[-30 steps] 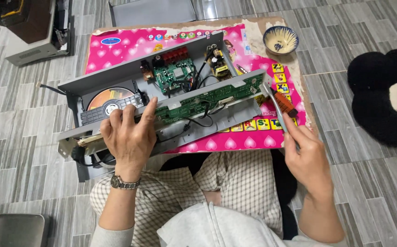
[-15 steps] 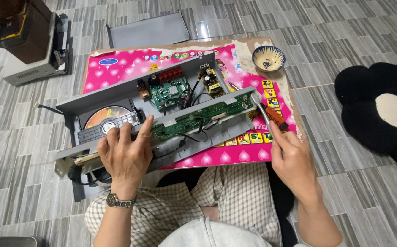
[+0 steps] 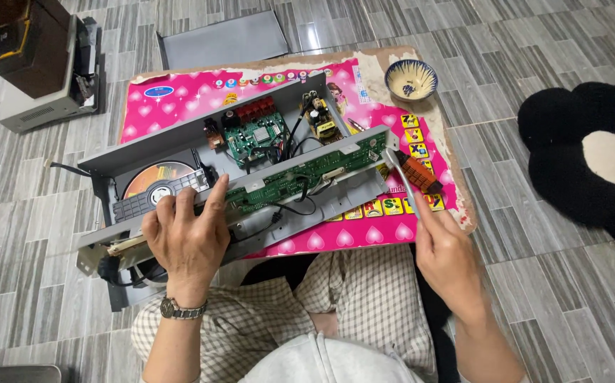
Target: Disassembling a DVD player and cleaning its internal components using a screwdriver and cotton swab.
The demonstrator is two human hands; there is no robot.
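An opened grey disc player (image 3: 180,145) lies tilted on a low table covered by a pink heart-patterned mat (image 3: 180,106). Inside it are a green circuit board (image 3: 254,136), a smaller board (image 3: 320,120) and an orange disc (image 3: 157,175). Its detached front panel carries a long green board (image 3: 300,177). My left hand (image 3: 183,237), with a wristwatch, presses down on the panel's left part. My right hand (image 3: 448,252) holds a thin metal tool (image 3: 401,177) whose tip touches the panel's right end, beside a small reddish-brown part (image 3: 419,172).
A small patterned bowl (image 3: 411,78) stands at the table's far right corner. A grey metal cover (image 3: 226,41) lies on the tiled floor behind the table. A dark box on a grey device (image 3: 34,67) sits far left. A black flower-shaped cushion (image 3: 591,159) lies right.
The view shifted slightly. My right hand moved a little left and closer with the tool at the panel's end. My left hand stays on the panel.
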